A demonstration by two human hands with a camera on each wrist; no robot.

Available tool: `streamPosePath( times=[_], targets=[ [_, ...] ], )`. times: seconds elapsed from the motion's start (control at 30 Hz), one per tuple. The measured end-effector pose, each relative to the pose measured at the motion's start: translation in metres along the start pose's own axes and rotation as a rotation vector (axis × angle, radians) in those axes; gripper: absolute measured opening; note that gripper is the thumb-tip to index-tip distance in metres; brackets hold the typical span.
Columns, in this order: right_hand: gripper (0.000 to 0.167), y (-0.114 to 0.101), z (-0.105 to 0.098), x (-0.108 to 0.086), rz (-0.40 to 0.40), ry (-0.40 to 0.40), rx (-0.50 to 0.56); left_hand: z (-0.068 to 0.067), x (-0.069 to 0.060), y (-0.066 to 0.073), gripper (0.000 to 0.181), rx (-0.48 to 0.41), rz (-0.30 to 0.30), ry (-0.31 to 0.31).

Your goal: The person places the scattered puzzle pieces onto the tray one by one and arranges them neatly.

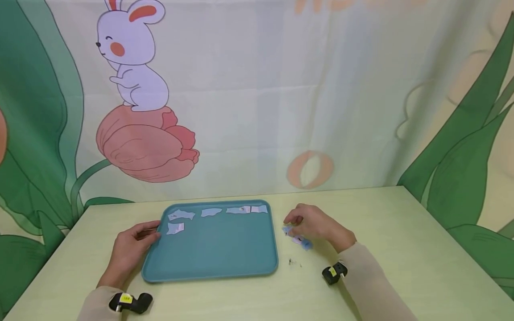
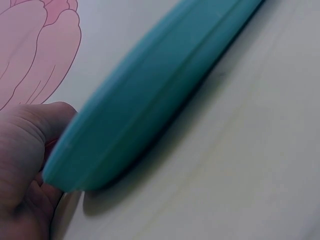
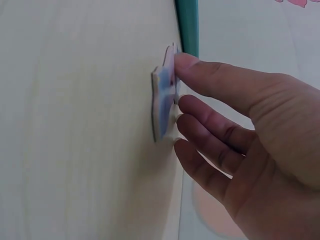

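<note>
In the head view my left hand [image 1: 131, 250] holds the left rim of a teal tray [image 1: 217, 252]. The left wrist view shows the thumb of that hand [image 2: 22, 155] against the outer corner of the tray [image 2: 135, 100]. To the right of the tray, my right hand [image 1: 315, 225] is over a small group of blue and pink puzzle pieces [image 1: 306, 244] on the table. In the right wrist view its thumb touches the far end of the pieces [image 3: 162, 95]. The other fingers are loosely bent beside them; the hand partly hides the pieces.
Several puzzle pieces [image 1: 238, 210] lie along the tray's far edge, with another piece [image 1: 175, 228] below them at left. Small dark marks [image 1: 293, 262] show on the pale table [image 1: 385, 267]. A printed curtain [image 1: 241, 111] hangs behind the table.
</note>
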State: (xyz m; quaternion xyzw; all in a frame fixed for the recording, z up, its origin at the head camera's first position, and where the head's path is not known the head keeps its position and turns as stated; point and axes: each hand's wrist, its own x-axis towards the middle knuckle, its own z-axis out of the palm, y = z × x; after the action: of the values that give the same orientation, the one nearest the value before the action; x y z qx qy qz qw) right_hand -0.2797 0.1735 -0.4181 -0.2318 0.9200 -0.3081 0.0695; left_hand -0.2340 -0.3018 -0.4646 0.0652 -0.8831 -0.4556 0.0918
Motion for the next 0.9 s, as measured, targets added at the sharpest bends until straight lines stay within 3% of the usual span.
streamPosePath(
  times=[0.27, 0.9],
  targets=[
    [0.006, 0.0013, 0.0022, 0.0014, -0.017, 0.018, -0.01, -0.0007, -0.0006, -0.0011, 0.041, 0.003, 0.015, 0.008],
    [0.008, 0.008, 0.0038, 0.0028, -0.051, 0.037, -0.014, -0.0012, -0.0005, -0.0012, 0.042, 0.006, 0.025, 0.009]
  ],
)
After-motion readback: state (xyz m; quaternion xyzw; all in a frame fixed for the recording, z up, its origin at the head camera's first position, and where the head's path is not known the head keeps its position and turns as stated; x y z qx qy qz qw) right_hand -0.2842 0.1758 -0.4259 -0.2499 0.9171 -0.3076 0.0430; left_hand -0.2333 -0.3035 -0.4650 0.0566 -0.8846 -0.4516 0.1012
